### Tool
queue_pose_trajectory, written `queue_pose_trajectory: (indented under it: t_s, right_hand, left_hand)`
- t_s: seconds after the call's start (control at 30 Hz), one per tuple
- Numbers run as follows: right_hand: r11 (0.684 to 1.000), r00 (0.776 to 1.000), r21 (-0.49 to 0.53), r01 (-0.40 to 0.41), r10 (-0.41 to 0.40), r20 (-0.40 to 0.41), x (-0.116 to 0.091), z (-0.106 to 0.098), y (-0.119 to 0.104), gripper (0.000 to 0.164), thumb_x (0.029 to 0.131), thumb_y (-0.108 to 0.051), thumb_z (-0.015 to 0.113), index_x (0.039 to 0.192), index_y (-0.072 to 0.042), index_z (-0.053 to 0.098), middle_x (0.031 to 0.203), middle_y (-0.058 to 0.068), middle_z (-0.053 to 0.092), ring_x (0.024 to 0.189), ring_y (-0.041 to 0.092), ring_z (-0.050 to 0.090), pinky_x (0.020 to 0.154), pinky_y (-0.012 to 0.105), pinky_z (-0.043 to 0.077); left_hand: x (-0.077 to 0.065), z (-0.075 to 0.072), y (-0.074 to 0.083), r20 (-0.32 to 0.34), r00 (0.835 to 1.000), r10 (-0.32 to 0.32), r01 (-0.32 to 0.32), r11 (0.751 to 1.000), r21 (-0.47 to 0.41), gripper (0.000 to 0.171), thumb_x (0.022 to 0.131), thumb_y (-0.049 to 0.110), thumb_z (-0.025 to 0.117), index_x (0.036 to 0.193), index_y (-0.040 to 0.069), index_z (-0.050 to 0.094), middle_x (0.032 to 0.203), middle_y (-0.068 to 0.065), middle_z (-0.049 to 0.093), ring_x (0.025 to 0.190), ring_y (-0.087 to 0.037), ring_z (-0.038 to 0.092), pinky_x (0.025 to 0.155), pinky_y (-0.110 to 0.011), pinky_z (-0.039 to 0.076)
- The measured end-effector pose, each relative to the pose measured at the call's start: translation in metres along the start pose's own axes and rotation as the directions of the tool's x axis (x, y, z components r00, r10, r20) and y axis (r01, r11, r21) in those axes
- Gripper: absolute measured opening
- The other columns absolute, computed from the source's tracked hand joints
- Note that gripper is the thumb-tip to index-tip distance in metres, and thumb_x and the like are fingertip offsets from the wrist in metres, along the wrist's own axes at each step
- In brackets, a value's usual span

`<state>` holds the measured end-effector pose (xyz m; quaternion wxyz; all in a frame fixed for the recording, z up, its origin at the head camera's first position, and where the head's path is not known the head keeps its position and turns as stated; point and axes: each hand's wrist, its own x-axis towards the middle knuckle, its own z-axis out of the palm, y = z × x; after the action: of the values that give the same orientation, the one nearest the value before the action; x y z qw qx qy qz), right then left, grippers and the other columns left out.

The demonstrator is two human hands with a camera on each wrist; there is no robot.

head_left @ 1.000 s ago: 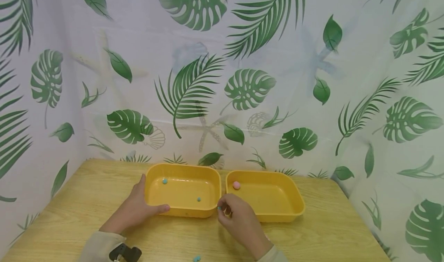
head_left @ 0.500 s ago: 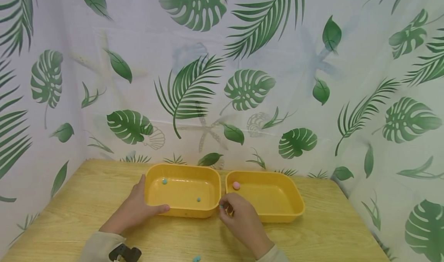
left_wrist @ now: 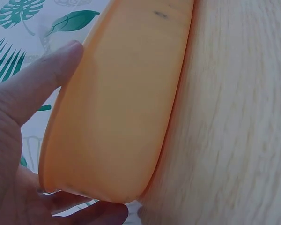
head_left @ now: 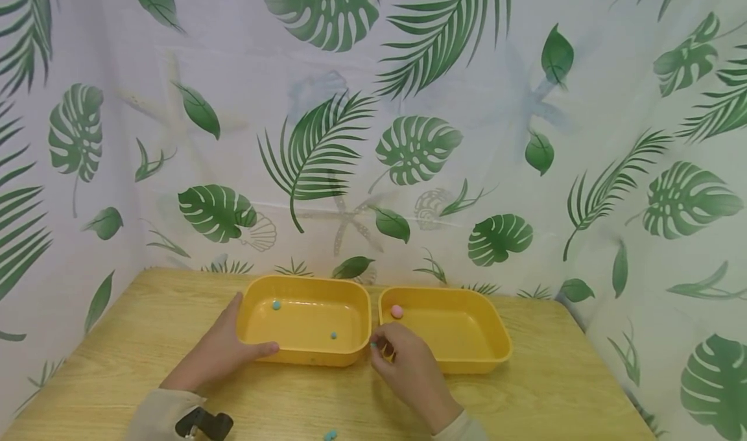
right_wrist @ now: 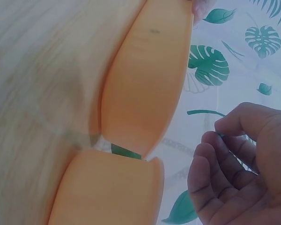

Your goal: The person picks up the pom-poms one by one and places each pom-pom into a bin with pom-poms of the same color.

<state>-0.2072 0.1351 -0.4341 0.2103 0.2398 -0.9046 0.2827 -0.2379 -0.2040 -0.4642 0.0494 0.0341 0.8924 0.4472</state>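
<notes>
My left hand (head_left: pixel 233 344) grips the left end of the left yellow tub (head_left: pixel 303 357). Its thumb lies at the near rim and its fingers go round the left side, as the left wrist view also shows. Two small blue balls (head_left: pixel 276 305) sit inside this tub. My right hand (head_left: pixel 405 363), by the gap between the two tubs, pinches a tiny blue piece (head_left: pixel 373 344) between thumb and index finger. That piece is mostly hidden by the fingertips. In the right wrist view the other fingers of the right hand (right_wrist: pixel 243 164) are curled.
A second yellow tub (head_left: pixel 475 366) stands just right of the first, with a pink ball (head_left: pixel 397 311) in its left back corner. Another small blue piece (head_left: pixel 331 435) lies on the wooden table (head_left: pixel 280 402) near the front. A leaf-patterned cloth (head_left: pixel 408 58) hangs behind.
The left hand has shifted slightly left, and the left end of the tub with it. The right hand has moved a little right and up, still pinching the blue piece.
</notes>
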Motion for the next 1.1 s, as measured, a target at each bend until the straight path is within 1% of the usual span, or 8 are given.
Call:
queue_pose_trajectory:
  t_s: [0.2,0.47,0.53,0.67,0.73,0.8,0.93,1.1]
  right_hand:
    - [1.0,1.0,-0.004,-0.026,0.026,-0.006,0.002,-0.004,0.001,0.015,0.087,-0.002,0.077,0.091,-0.015,0.07,0.082,-0.01,0.062,0.071,0.012,0.059,0.063,0.02,0.052]
    - [0.999,0.998,0.019,-0.029,0.029,-0.048,0.002,-0.009,0.006,0.016,0.086,-0.002,0.078,0.089,-0.015,0.069,0.081,-0.011,0.062,0.069,0.013,0.06,0.062,0.02,0.051]
    - [1.0,0.998,0.006,-0.02,0.021,-0.063,0.002,-0.009,0.008,0.017,0.086,-0.002,0.078,0.088,-0.016,0.069,0.08,-0.01,0.062,0.069,0.012,0.059,0.061,0.02,0.05]
    - [0.999,0.994,-0.026,0.03,-0.032,-0.102,0.005,-0.01,0.013,0.019,0.083,0.0,0.079,0.087,-0.015,0.068,0.077,-0.008,0.061,0.068,0.01,0.057,0.06,0.019,0.049]
    - [0.999,0.994,-0.029,0.037,-0.04,-0.104,0.008,-0.012,0.014,0.019,0.083,0.002,0.078,0.087,-0.014,0.068,0.077,-0.007,0.061,0.068,0.009,0.056,0.06,0.02,0.049]
    - [0.999,0.996,-0.033,0.015,-0.018,-0.091,0.011,-0.014,0.014,0.018,0.084,0.001,0.078,0.088,-0.014,0.068,0.078,-0.008,0.06,0.069,0.009,0.056,0.06,0.019,0.049]
    - [0.997,0.997,-0.031,-0.065,0.064,-0.033,0.018,-0.02,0.012,0.015,0.087,-0.004,0.076,0.089,-0.016,0.067,0.081,-0.009,0.06,0.073,0.009,0.056,0.063,0.021,0.05]
    - [0.994,0.995,-0.044,-0.097,0.097,-0.009,0.025,-0.025,0.01,0.014,0.088,-0.005,0.076,0.088,-0.016,0.068,0.082,-0.009,0.06,0.073,0.009,0.055,0.064,0.023,0.051]
  left_hand:
    - [0.001,-0.002,0.0,0.015,1.0,-0.003,0.003,1.0,-0.006,0.135,0.08,0.056,0.085,0.163,-0.004,-0.003,0.168,-0.032,0.007,0.151,-0.05,0.022,0.12,-0.065,0.022]
    - [0.001,0.002,0.0,0.016,1.0,-0.015,0.015,0.999,-0.031,0.134,0.081,0.054,0.085,0.163,-0.003,-0.004,0.168,-0.031,0.006,0.152,-0.051,0.017,0.121,-0.065,0.02]
    - [0.002,0.004,-0.001,0.011,1.0,-0.019,0.019,0.999,-0.033,0.135,0.081,0.055,0.085,0.163,-0.003,-0.004,0.168,-0.031,0.007,0.153,-0.051,0.017,0.121,-0.065,0.019]
    - [0.0,0.006,0.0,0.007,0.999,-0.031,0.031,0.999,-0.024,0.135,0.08,0.056,0.085,0.163,-0.003,-0.004,0.168,-0.032,0.008,0.152,-0.052,0.018,0.121,-0.066,0.02]
    - [-0.001,0.006,0.001,0.004,0.999,-0.035,0.035,0.999,-0.017,0.135,0.08,0.056,0.085,0.163,-0.003,-0.004,0.167,-0.033,0.009,0.151,-0.052,0.019,0.12,-0.066,0.02]
    - [-0.003,0.006,0.002,0.002,0.999,-0.038,0.038,0.999,-0.016,0.135,0.08,0.056,0.085,0.163,-0.003,-0.003,0.167,-0.033,0.009,0.151,-0.052,0.021,0.12,-0.066,0.021]
    - [-0.003,0.005,0.005,0.004,0.999,-0.04,0.04,0.999,-0.025,0.134,0.081,0.055,0.085,0.163,-0.003,-0.004,0.167,-0.033,0.009,0.151,-0.052,0.02,0.121,-0.066,0.02]
    - [-0.002,0.006,0.006,0.003,1.0,-0.028,0.028,0.999,-0.024,0.134,0.081,0.055,0.085,0.163,-0.004,-0.003,0.167,-0.033,0.009,0.152,-0.051,0.02,0.121,-0.065,0.02]
